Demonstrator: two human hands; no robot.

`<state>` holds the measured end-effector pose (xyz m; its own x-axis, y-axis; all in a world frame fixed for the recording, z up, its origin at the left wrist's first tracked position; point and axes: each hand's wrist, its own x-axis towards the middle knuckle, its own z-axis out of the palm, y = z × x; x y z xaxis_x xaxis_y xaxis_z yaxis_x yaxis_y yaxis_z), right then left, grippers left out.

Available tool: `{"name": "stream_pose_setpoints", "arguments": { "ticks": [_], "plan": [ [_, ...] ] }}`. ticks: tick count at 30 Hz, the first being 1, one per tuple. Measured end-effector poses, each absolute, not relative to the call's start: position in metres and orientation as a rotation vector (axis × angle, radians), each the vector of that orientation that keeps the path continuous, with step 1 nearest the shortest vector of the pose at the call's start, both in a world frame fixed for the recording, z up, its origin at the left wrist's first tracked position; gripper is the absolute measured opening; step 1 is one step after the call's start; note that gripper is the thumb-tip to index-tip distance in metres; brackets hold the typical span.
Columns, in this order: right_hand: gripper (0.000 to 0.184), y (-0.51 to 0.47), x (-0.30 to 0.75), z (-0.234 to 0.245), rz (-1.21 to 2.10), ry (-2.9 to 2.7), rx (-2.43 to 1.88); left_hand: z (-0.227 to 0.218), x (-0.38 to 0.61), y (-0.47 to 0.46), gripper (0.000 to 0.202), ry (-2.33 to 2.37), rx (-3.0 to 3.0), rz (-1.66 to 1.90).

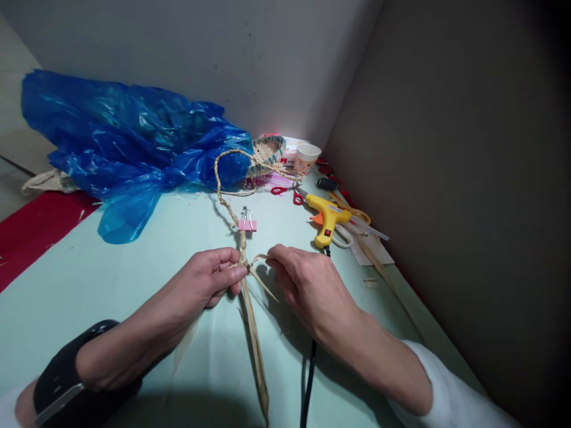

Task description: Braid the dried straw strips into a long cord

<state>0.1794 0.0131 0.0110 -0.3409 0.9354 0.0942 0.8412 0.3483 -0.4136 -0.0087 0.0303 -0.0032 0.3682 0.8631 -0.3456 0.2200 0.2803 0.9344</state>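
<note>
A braid of dry, straw-coloured plant fibre (pixel 226 201) curves from the back of the table toward me. A pink binder clip (pixel 247 225) is clamped on it just beyond my hands. My left hand (pixel 218 273) pinches the braid between thumb and fingers below the clip. My right hand (pixel 307 285), to the right, has its fingertips closed on a thin fibre strand (pixel 259 258) that comes out of the braid. A short loose end points down between the hands. One long flat fibre strip (pixel 254 345) hangs from the braid toward the table's near edge.
A crumpled blue plastic bag (pixel 134 137) lies at the back left. Behind the braid are a woven basket (pixel 269 153) and a paper cup (pixel 307 156). A yellow glue gun (pixel 329 219), red-handled scissors (pixel 297 195) and a black thread spool (pixel 327 183) lie right; a black cord (pixel 308 380) runs toward me.
</note>
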Motion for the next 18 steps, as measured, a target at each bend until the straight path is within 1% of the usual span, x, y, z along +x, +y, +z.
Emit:
{"name": "stream_pose_setpoints", "arguments": {
  "ticks": [3,7,9,11,13,18],
  "plan": [
    [0.021,0.008,0.175,0.012,0.420,-2.351,-1.618,-0.004,-0.009,0.030,0.022,1.122,1.261,0.595],
    [0.032,0.009,0.173,0.012,0.451,-2.313,-1.628,-0.004,-0.009,0.031,0.020,1.116,1.264,0.600],
    [0.033,0.012,0.174,0.010,0.463,-2.285,-1.610,-0.003,-0.008,0.031,0.021,1.120,1.266,0.595],
    [0.032,0.014,0.175,0.007,0.440,-2.254,-1.577,-0.003,-0.008,0.032,0.022,1.127,1.258,0.589],
    [0.027,0.015,0.175,0.003,0.382,-2.225,-1.547,-0.002,-0.008,0.033,0.022,1.126,1.245,0.578],
    [0.019,0.012,0.170,-0.003,0.126,-2.250,-1.529,0.000,-0.008,0.030,0.020,1.110,1.224,0.574]
  ]
}}
